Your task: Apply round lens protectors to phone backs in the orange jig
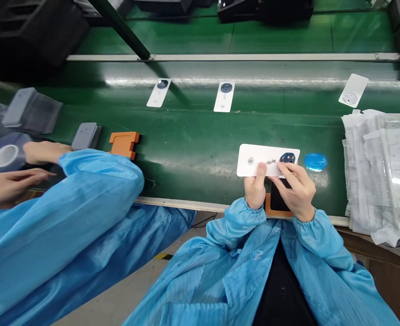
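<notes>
Pinching the seemingly light, stiff white panel [261, 155] by its edge, likely safest, the left hand [256, 190] steadied it; whether the right hand [299, 190] gripped was unclear.

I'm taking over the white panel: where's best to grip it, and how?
Probably pinch the white panel by its left end, across the long edges, coming from the left: it juts free, while the left hand holds the lower edge and the right hand is at the dark disc.
</notes>
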Demonstrator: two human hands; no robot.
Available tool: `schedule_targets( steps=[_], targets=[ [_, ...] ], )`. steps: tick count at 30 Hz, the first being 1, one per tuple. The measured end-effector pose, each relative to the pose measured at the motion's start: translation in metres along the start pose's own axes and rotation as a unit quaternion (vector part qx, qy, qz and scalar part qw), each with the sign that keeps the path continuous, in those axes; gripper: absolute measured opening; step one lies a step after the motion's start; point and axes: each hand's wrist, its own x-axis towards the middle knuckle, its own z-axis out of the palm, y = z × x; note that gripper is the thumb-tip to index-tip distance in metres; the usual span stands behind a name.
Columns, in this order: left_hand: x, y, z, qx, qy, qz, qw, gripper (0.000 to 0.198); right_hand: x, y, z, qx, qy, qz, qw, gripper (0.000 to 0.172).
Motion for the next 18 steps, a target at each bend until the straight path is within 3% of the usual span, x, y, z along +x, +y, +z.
schedule_targets(
  steps=[9, 14, 18],
  targets=[
    [-0.0035, 0.0061, 0.0014, 0.019, -0.031, 0.028, 0.999, 0.056, 0.0054, -0.0014, -0.0084, -0.016, -0.018, 0.014, 1.0, 0.039],
    [-0.0024, 0.0077, 0.0036, 0.031, -0.011, 0.042, 0.999, 0.059, 0.0028, -0.0011, -0.0097, -0.015, -0.037, 0.039, 0.998, 0.023],
    [-0.0019, 0.0097, 0.0042, 0.056, -0.031, 0.05, 0.997, 0.054, 0.0082, -0.0005, -0.0102, 0.04, -0.026, 0.066, 0.997, 0.014]
  ],
)
